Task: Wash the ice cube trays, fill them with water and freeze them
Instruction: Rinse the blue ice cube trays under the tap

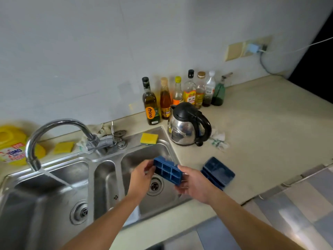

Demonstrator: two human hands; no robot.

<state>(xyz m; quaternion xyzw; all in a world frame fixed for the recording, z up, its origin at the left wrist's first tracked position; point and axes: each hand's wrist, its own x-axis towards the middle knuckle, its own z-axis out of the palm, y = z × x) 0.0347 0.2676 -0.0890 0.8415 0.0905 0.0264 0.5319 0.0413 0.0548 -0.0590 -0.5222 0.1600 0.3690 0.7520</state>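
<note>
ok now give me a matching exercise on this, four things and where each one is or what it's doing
1 lifted tray
2 other blue tray
3 kettle
4 tap

a running water into the left basin
b lying on the counter
c held over the right basin
d standing in front of the bottles

Pairs: 1-c, 2-b, 3-d, 4-a

Beige countertop point(261, 132): seven bottles point(189, 92) are standing along the back edge, a kettle point(187, 125) is sitting before them (cloth point(219, 139) just beside), a blue ice cube tray point(218, 171) is lying near the front edge.
</note>
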